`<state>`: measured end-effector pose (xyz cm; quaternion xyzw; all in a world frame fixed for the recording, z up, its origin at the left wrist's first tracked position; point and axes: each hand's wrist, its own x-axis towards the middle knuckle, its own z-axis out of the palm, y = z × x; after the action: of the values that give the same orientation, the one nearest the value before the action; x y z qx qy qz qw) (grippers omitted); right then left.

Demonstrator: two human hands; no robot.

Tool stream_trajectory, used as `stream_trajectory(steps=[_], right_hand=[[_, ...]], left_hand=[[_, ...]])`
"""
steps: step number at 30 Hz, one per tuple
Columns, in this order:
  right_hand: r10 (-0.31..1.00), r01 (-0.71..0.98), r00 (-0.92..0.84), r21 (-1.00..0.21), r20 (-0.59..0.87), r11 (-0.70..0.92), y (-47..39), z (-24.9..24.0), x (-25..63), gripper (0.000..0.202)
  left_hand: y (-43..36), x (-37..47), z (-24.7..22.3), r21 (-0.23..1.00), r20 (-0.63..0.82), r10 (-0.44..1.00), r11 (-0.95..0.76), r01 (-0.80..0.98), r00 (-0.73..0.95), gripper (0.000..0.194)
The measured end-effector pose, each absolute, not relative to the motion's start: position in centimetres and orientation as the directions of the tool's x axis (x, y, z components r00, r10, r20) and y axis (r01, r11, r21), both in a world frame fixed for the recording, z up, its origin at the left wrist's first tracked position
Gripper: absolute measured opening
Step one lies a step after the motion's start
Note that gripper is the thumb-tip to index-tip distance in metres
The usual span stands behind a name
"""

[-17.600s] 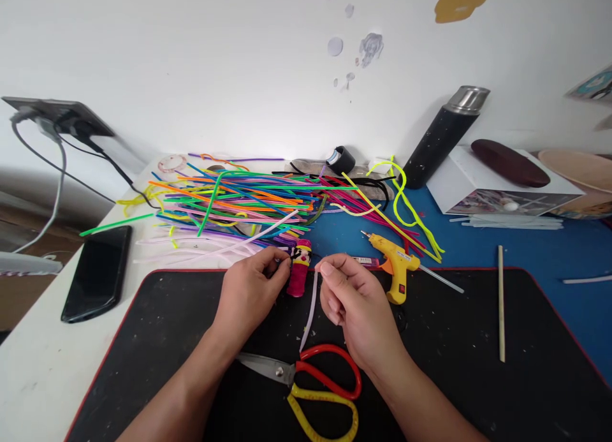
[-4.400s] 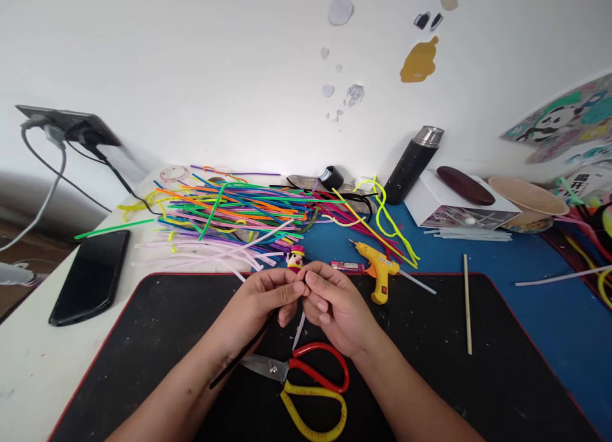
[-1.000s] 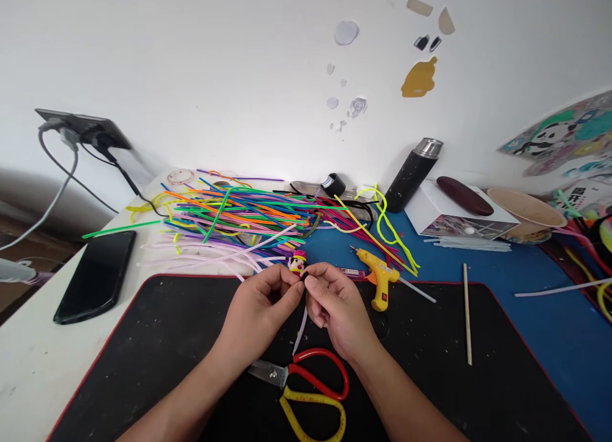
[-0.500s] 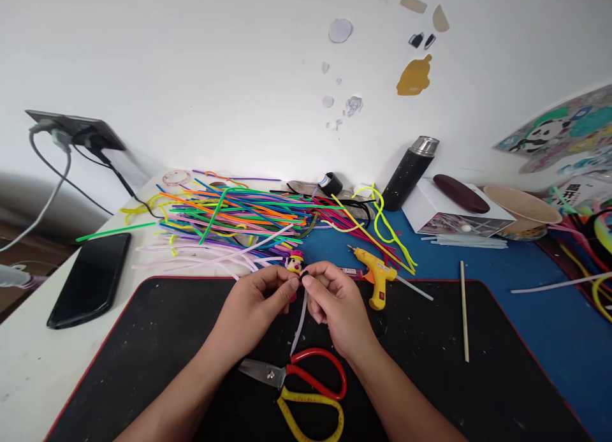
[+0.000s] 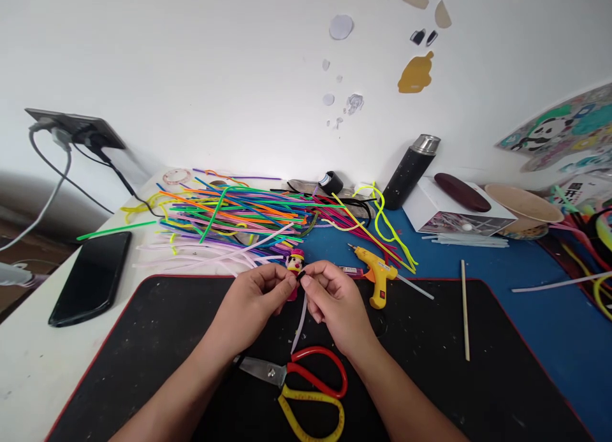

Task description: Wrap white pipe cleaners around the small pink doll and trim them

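Note:
My left hand (image 5: pixel 261 302) and my right hand (image 5: pixel 335 302) meet over the far part of the black mat. Between their pinched thumbs and fingertips is a short black piece (image 5: pixel 301 275), its ends hidden by the fingers. Just behind it stands a small figure (image 5: pixel 295 259) with a pink hat and a pale face, partly covered by my left fingers. A pale strip (image 5: pixel 299 327) lies below my hands. Nearer to me are scissors (image 5: pixel 271 373) with one red and one yellow handle.
Colourful pipe cleaners (image 5: pixel 229 212) are heaped behind the mat (image 5: pixel 421 378). A yellow glue gun (image 5: pixel 380 276) and a thin stick (image 5: pixel 465 311) lie on the right. A black phone (image 5: pixel 90 279) is on the left. A flask (image 5: pixel 411 172) leans near a white box (image 5: pixel 459 206).
The black piece shows more between my fingertips, and my left fingers have shifted slightly. A dark strand now shows by the scissors' tip. The camera view has moved a little.

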<state>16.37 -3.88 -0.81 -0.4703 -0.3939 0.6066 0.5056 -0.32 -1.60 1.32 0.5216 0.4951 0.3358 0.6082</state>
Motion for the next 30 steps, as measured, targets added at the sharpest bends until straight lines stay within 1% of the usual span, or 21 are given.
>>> stream_trajectory(steps=[7,14,24,30], right_hand=[[0.984,-0.238,-0.065,-0.955,-0.167,-0.178,-3.89,-0.99,16.38,0.028],[0.982,-0.254,-0.073,-0.948,-0.176,-0.189,-3.95,-1.06,16.32,0.027],[0.981,-0.228,-0.063,-0.954,-0.185,-0.195,-3.86,-0.95,16.25,0.02],[0.983,-0.228,-0.048,-0.956,-0.178,-0.184,-3.88,-0.96,16.13,0.017]], left_hand=[[-2.06,-0.07,1.24,0.973,-0.19,0.959,0.156,0.17,0.209,0.033],[-2.01,-0.03,1.13,0.972,-0.187,0.964,0.153,0.18,0.189,0.03],[-1.97,-0.04,0.92,0.97,-0.193,0.959,0.155,0.186,0.207,0.029],[-1.83,-0.27,0.96,0.969,-0.229,0.942,0.197,0.148,0.246,0.035]])
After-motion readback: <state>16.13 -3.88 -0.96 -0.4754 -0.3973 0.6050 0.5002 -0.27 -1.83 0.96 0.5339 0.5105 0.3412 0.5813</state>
